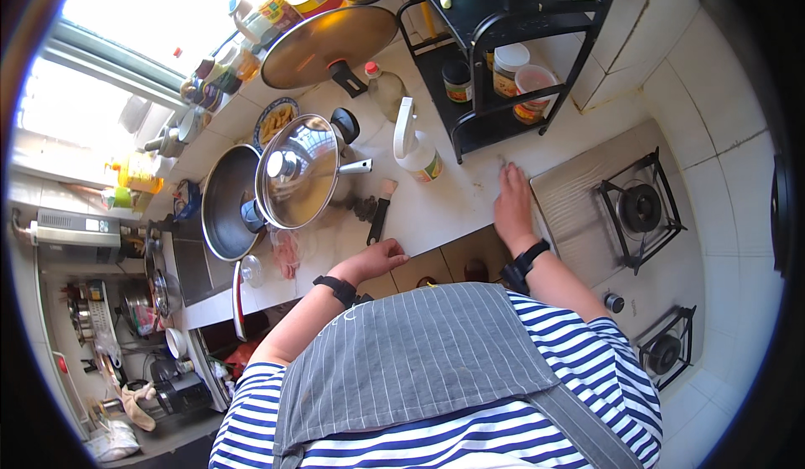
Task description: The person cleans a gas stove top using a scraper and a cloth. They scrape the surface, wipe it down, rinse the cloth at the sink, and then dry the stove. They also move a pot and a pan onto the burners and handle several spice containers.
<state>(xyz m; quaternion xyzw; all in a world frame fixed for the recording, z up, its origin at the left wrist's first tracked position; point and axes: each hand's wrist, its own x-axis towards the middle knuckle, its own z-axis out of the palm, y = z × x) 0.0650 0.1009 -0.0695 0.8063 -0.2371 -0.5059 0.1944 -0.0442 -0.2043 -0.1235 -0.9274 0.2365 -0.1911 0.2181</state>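
My left hand [372, 261] rests at the front edge of the white countertop [434, 208], thumb apart, with nothing visible in it. Just beyond it lies a brush-like tool [380, 217] with a black handle and pale end. My right hand [512, 198] lies palm down on the counter beside the steel gas hob [578, 198], fingers stretched away from me. A small grey blur shows at its fingertips; what lies under the palm is hidden. A white spray bottle [418, 151] stands between the hands, farther back.
Left stand a frying pan [220, 198] and a pot with a glass lid [305, 186]. Behind are a plate of food [277, 120], a plastic bottle [385, 88] and a large lid [327, 44]. A black rack [462, 116] holds jars [510, 66]. Pan supports [641, 208] rise from the hob.
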